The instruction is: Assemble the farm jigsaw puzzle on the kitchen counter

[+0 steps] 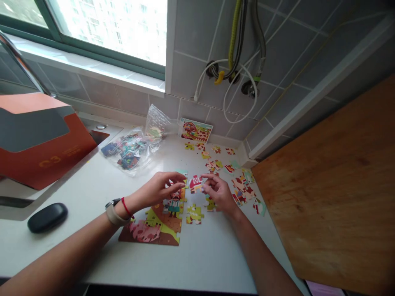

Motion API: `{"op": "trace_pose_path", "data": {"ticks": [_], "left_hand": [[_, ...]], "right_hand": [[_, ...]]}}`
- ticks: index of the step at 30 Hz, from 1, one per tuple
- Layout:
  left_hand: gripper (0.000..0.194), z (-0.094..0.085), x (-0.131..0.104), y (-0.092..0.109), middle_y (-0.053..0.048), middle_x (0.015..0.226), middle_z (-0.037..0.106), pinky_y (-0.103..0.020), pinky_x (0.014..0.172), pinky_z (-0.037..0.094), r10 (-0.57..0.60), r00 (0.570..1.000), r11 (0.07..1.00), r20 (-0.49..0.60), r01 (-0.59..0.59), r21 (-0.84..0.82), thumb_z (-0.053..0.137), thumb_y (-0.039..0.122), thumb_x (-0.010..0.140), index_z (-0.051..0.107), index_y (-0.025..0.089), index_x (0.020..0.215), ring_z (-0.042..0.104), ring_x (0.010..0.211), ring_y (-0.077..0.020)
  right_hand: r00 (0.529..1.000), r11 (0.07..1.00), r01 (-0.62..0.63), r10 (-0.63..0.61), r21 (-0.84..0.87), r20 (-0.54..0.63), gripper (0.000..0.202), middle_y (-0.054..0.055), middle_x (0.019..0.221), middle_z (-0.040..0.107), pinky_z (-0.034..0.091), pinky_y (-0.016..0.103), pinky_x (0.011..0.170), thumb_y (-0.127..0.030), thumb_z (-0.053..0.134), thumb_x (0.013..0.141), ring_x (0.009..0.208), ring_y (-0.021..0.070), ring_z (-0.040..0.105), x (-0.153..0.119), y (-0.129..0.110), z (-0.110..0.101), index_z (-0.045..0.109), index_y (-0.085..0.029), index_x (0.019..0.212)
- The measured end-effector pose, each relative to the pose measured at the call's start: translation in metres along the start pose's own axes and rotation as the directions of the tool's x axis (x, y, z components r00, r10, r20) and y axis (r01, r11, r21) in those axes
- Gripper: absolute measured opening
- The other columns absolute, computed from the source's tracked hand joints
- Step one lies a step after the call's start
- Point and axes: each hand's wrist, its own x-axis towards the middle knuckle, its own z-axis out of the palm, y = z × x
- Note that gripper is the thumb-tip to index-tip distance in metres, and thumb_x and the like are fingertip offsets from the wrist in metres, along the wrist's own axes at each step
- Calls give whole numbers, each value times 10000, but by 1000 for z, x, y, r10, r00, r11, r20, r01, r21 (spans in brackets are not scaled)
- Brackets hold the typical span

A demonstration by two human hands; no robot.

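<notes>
A partly joined jigsaw puzzle (166, 224) lies flat on the white counter, showing a farmer figure and a pink spotted shape. Over its upper part hovers my left hand (165, 188), fingers stretched and apart, with nothing in them. My right hand (220, 191) pinches a red and white puzzle piece (195, 184) by its right edge, just right of the joined part. Below that, a yellow-green puzzle piece (194, 214) lies loose. Another green piece (210, 203) is partly hidden by my right hand.
Several loose pieces (243, 189) are spread to the right and back. A picture card (195, 130) leans on the tiled wall. Plastic bags of pieces (131, 150), an orange box (46, 152) and a black case (47, 218) stand left. A wooden panel (333, 185) bounds the right side.
</notes>
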Motion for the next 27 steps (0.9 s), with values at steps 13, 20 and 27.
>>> {"op": "trace_pose_path", "data": {"ticks": [13, 20, 27], "left_hand": [[309, -20, 3, -35, -143, 1191, 723, -499, 986, 545, 95, 989, 845, -116, -19, 535, 625, 312, 973, 685, 170, 1240, 676, 1106, -321], [332, -24, 3, -40, -121, 1189, 726, -441, 999, 544, 84, 978, 876, -193, 20, 483, 606, 408, 989, 685, 191, 1228, 689, 1102, -282], [308, -25, 2, -32, -120, 1196, 724, -445, 993, 548, 77, 979, 873, -186, 24, 487, 611, 381, 996, 683, 190, 1227, 692, 1109, -285]], "right_hand": [[890, 623, -258, -145, -739, -432, 573, 232, 1237, 725, 486, 523, 1027, -481, 666, 795, 1132, 372, 658, 29, 44, -113, 730, -111, 1228], [903, 615, -190, -195, -765, -382, 466, 177, 1132, 788, 485, 526, 1070, -405, 671, 786, 1083, 340, 696, 38, 63, -122, 784, -139, 1151], [870, 727, -191, -185, -659, -457, 544, 160, 1048, 754, 592, 472, 853, -491, 738, 708, 897, 296, 700, 39, 58, -126, 794, -128, 1109]]}}
